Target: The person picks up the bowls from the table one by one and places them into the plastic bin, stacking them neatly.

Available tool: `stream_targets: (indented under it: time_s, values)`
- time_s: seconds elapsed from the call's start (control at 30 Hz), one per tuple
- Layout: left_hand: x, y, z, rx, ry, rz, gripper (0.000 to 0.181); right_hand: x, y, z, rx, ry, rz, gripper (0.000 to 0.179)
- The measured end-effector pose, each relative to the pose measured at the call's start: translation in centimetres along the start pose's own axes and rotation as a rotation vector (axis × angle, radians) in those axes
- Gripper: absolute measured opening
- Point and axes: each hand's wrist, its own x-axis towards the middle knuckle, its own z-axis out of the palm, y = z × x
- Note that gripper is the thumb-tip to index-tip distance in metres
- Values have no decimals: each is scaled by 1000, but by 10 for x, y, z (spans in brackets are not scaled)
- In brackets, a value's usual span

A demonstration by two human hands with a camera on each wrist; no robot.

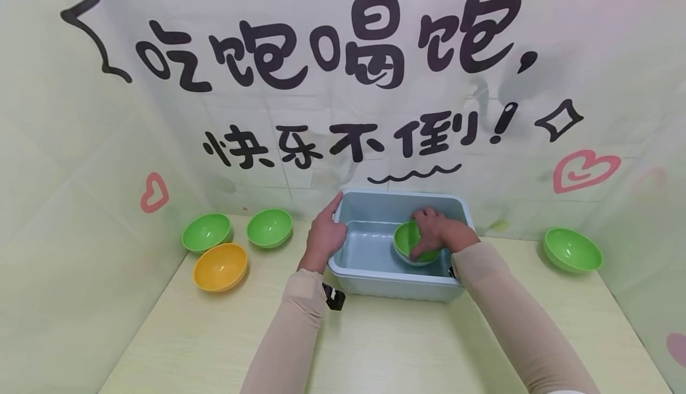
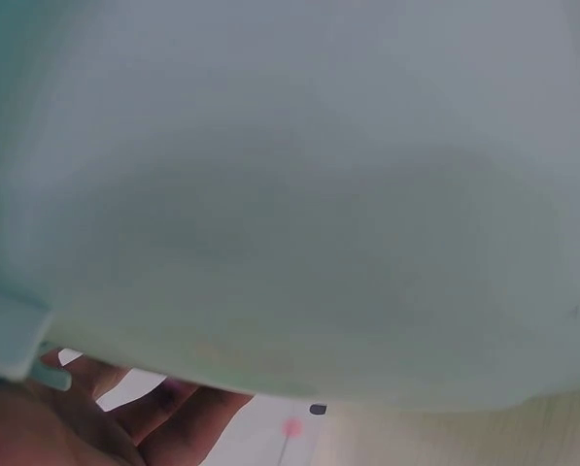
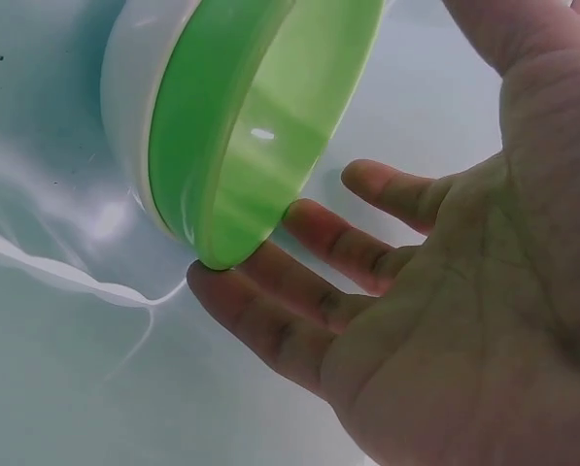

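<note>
A light blue plastic basin (image 1: 396,284) stands against the back wall, in the middle of the table. My left hand (image 1: 326,236) grips its left rim, and in the left wrist view its fingers (image 2: 187,427) show below the basin wall. Inside the basin, towards its right end, a green bowl (image 1: 405,236) sits nested in a whitish bowl (image 3: 139,107). From above, my right hand (image 1: 433,232) spans the green bowl and holds it by the rim. The right wrist view shows its fingertips (image 3: 212,279) touching the rim; the thumb's tip lies outside that view.
On the table's left are two green bowls (image 1: 206,232) (image 1: 270,228) and an orange bowl (image 1: 220,267). Another green bowl (image 1: 573,250) stands at the far right by the side wall. A printed white sheet (image 1: 321,102) hangs close behind the basin.
</note>
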Motion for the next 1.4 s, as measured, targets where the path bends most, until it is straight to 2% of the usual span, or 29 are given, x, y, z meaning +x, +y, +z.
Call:
stream_targets:
  time_s: [0.27, 0.53, 0.7, 0.93, 1.1, 1.4]
  values:
    - [0, 2, 1, 8, 4, 11, 82, -2, 1, -2, 18, -7, 38, 97]
    - [-2, 2, 2, 5, -9, -6, 83, -6, 3, -5, 49, -22, 22, 99]
    - [-3, 2, 3, 8, -12, -8, 82, -11, 6, -14, 81, -2, -31, 93]
    - [-2, 1, 0, 11, 1, -5, 82, -13, 12, -31, 161, 43, -173, 67]
    - [0, -1, 0, 9, -1, -8, 82, -17, 10, -41, 191, 96, -188, 58]
    - [-1, 0, 0, 14, -3, 2, 81, -28, 11, -53, 209, 158, -196, 55]
